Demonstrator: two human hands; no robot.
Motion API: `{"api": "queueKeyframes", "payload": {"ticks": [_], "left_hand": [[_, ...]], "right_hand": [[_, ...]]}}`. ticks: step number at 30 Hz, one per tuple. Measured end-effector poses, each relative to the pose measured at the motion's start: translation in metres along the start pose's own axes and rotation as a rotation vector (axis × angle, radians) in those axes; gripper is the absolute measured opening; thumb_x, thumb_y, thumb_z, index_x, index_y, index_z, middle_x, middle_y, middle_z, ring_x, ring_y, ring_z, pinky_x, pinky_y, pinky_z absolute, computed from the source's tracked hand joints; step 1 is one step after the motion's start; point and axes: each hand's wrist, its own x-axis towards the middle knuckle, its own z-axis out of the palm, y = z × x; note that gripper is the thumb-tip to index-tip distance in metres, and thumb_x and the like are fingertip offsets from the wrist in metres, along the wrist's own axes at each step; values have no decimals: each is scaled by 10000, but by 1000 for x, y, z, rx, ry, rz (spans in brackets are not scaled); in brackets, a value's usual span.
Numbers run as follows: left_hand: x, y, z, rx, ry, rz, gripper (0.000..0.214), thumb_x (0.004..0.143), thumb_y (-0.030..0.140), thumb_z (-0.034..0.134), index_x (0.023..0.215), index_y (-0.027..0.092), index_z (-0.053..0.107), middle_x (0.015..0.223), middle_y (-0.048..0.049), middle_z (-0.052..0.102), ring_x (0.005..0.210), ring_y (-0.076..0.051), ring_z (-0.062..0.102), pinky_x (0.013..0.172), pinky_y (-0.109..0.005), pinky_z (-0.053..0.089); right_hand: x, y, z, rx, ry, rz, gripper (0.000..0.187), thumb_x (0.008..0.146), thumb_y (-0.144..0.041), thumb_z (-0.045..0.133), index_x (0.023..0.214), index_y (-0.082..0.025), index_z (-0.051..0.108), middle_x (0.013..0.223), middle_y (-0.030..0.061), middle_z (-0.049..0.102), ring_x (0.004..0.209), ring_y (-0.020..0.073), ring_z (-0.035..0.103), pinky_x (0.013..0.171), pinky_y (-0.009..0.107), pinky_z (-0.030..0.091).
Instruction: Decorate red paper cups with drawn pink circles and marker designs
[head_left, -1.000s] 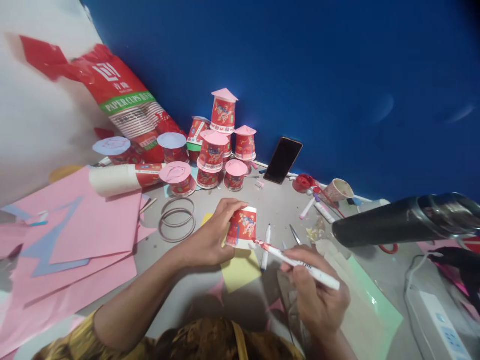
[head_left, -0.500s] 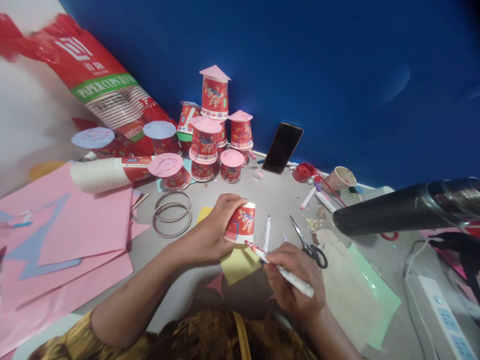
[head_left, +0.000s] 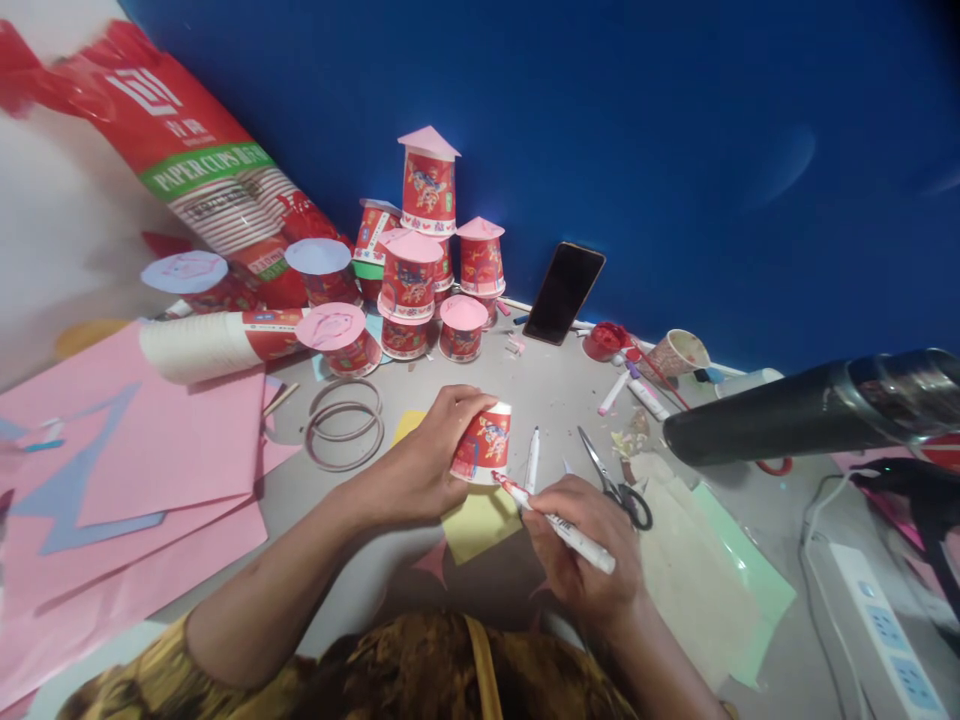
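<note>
My left hand [head_left: 442, 455] is closed around a red and white paper cup [head_left: 487, 440], held upside down above a yellow paper sheet [head_left: 480, 525]. My right hand [head_left: 589, 550] grips a white marker [head_left: 574, 540] with a red tip end. The marker's tip meets the white band by the cup's lower rim. Another white marker [head_left: 533, 458] lies on the table just behind. Scissors [head_left: 615, 485] with dark handles rest to the right of my right hand.
Decorated paper cups [head_left: 409, 285] stand stacked at the back. Pink paper sheets [head_left: 172, 440] spread on the left, with two grey rings [head_left: 343, 424] beside them. A phone [head_left: 564, 294] leans against the blue wall. At right lie a black flask [head_left: 787, 415] and a power strip [head_left: 885, 625].
My right hand and the marker have shifted slightly left and up along the cup's lower rim. The left hand keeps the cup nearly still.
</note>
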Motion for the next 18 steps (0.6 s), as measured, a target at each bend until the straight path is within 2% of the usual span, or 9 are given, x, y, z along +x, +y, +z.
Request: {"api": "queueKeyframes", "payload": {"ticks": [18], "left_hand": [[3, 5, -2, 11, -17, -4, 855, 740, 44, 640, 1514, 257, 346, 1445, -151, 407, 1444, -351, 429, 1211, -579, 416]], "right_hand": [[-1, 1, 2, -25, -21, 0, 74, 1026, -146, 585, 1018, -196, 638, 751, 44, 741, 611, 177, 679, 589, 283, 533]]}}
